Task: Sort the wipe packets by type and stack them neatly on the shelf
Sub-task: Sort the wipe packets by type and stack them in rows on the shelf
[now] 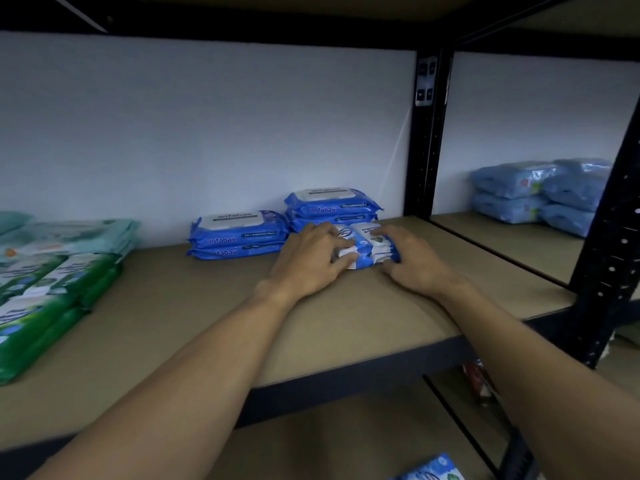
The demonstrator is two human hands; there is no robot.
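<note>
On the tan board shelf, left grip and right grip clasp blue-and-white plastic wipe packets beside sorted blue lidded stacks; one loose blue packet waits below.

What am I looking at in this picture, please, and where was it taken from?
There is no machine here. A person wears one camera on the head, which looks forward and down along their bare arms. The left hand and right hand grip a small stack of blue-and-white wipe packets from either side, on the brown shelf board. Behind it are blue antabax packets, in two stacks. Green packets lie at the left, and pale blue packs sit in the next bay to the right.
</note>
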